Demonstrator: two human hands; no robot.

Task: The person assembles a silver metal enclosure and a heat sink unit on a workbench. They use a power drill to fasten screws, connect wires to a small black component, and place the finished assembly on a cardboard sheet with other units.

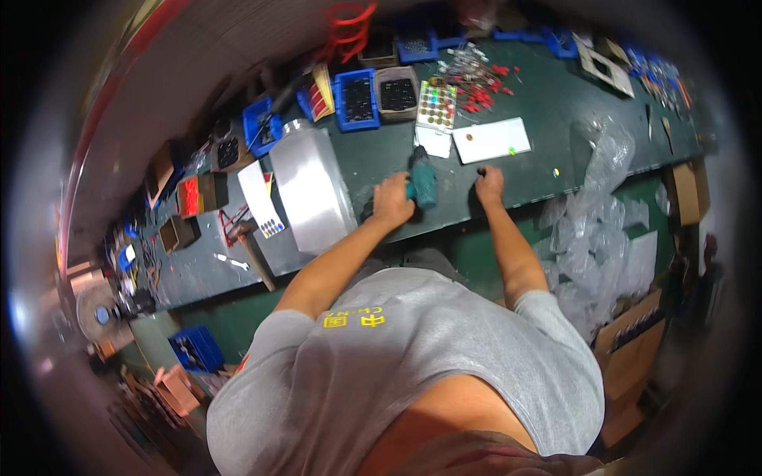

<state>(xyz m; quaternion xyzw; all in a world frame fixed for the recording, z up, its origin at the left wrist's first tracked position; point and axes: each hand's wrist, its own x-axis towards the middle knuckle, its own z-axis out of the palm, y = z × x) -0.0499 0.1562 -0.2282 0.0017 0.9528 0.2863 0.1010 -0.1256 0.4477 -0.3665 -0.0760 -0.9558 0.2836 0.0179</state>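
Note:
My left hand (392, 201) is wrapped round the handle of a teal cordless drill (424, 182), which lies on the green workbench (468, 190) with its dark chuck pointing away from me. My right hand (490, 187) rests at the bench's near edge with its fingers curled in. A small dark thing shows at its fingertips, too small to name. Beyond it lies a white rectangular panel (492, 141) bearing a few small round stickers. A sheet of round coloured stickers (436, 105) is just past the drill. Left of my left hand stands a large silver metal canister (311, 186).
Blue bins (356, 125) of black parts line the back, beside a pile of red-tipped wires (476, 79). At left lie a hammer (255, 258) and a wrench (231, 261). Clear plastic bags (591, 262) hang over the right front edge. A cardboard box (631, 349) stands below.

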